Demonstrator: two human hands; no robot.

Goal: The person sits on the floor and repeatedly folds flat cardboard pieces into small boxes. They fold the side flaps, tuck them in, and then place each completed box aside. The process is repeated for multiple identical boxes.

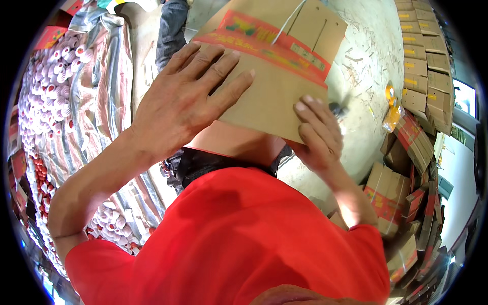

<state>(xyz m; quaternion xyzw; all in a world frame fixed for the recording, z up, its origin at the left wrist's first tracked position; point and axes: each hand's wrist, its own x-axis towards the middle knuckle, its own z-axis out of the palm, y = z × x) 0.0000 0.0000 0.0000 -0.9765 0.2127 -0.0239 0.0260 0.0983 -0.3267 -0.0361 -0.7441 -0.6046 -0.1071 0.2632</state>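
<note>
In front of my red shirt is a brown cardboard box [274, 99] with a red printed band, its panels tilted toward me. My left hand [188, 94] lies on the left part of the top panel, fingers stretched and apart. Around the panel's near right edge my right hand [320, 132] is closed, fingers on top, thumb mostly hidden. A thin white strap [288, 21] runs across the far part of the cardboard. Below the near edge shows a lower pinkish-brown panel [239, 141]. What lies inside the box cannot be seen.
Left, red fruits in white foam nets [53, 91] are heaped beside a striped sheet [104, 76]. Right stand stacked cartons [416, 66], yellow tape rolls [391, 109] and bundled flat cardboard [386, 193]. A dark trouser leg [172, 30] shows at the far left; scraps litter the floor.
</note>
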